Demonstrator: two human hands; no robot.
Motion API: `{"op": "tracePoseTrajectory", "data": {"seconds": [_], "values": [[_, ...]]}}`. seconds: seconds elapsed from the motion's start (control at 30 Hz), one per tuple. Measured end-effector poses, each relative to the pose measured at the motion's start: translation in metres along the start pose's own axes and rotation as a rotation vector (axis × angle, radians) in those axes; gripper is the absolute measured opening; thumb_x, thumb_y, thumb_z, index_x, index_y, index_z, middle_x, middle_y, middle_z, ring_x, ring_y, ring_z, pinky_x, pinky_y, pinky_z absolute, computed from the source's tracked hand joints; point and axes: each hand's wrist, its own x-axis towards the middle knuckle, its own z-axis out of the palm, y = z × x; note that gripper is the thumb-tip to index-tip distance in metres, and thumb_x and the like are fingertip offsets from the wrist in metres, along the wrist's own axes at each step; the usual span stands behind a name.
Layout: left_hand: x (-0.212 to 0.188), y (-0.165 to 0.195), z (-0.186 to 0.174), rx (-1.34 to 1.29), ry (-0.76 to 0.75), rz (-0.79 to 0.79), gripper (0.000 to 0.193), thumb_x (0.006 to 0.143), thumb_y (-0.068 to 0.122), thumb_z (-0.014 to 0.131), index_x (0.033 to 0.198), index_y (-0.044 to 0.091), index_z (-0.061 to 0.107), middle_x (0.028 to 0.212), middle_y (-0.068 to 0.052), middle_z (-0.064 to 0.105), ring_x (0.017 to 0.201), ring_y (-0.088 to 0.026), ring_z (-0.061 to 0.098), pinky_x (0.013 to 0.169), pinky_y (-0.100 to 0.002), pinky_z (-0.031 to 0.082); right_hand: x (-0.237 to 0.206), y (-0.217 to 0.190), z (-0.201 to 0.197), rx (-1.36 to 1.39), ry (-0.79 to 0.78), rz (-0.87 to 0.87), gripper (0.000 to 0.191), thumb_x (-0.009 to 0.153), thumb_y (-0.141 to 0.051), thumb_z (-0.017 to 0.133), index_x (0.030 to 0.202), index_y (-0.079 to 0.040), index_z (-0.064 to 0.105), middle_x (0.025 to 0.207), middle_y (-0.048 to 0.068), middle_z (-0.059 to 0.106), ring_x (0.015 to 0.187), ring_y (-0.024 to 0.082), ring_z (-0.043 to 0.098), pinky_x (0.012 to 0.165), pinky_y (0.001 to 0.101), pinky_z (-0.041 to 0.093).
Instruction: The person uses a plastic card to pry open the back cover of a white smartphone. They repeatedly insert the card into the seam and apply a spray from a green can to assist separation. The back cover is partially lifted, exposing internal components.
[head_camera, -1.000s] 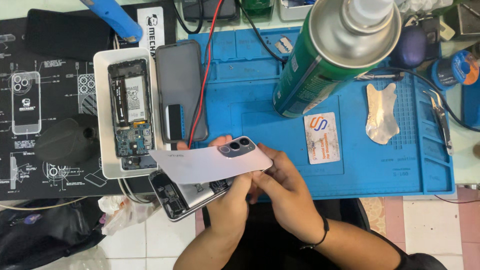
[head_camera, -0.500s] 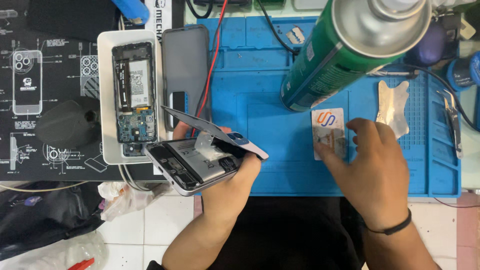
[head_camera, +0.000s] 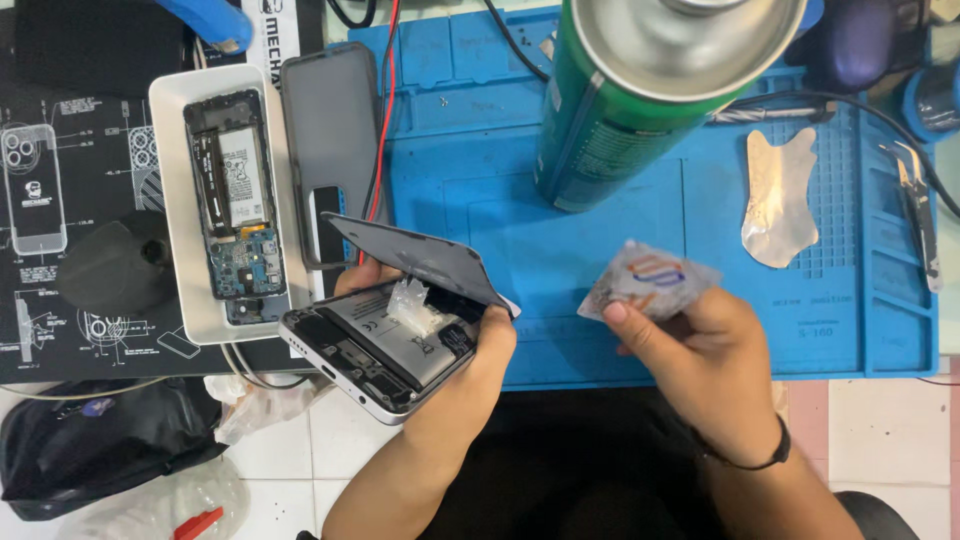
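My left hand grips an opened phone at the table's near edge. Its grey back cover is lifted and hinged up along the far side, so the battery and a bit of clear adhesive show inside. Off to the right, my right hand holds a thin white plastic card with a coloured mark, just above the blue work mat. The two hands are apart.
A tall green spray can stands on the mat. A white tray at left holds another opened phone, with a dark phone beside it. A thin metal pry sheet and tweezers lie at right.
My right hand let go of the back cover, reached right to the card on the mat and lifted it. The cover now stands open over the phone, held by my left hand alone.
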Motion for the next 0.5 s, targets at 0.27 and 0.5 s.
{"op": "tracePoseTrajectory", "data": {"seconds": [0.27, 0.5], "values": [[-0.002, 0.004, 0.002, -0.155, -0.037, -0.072, 0.083, 0.089, 0.004, 0.080, 0.149, -0.001, 0.023, 0.138, -0.018, 0.041, 0.129, -0.024, 0.047, 0.110, -0.036, 0.047, -0.013, 0.013, 0.032, -0.177, -0.071, -0.484, 0.025, 0.078, -0.002, 0.082, 0.100, -0.001, 0.070, 0.104, 0.013, 0.076, 0.094, 0.021, 0.077, 0.079, 0.0294, 0.061], [-0.003, 0.008, 0.002, -0.176, -0.039, -0.131, 0.079, 0.090, 0.008, 0.081, 0.147, 0.000, 0.026, 0.137, -0.019, 0.044, 0.126, -0.024, 0.051, 0.109, -0.037, 0.049, -0.013, 0.007, 0.046, -0.328, -0.012, -0.555, 0.034, 0.072, -0.004, 0.084, 0.104, -0.005, 0.072, 0.102, 0.009, 0.075, 0.089, 0.022, 0.075, 0.076, 0.0288, 0.059]]}}
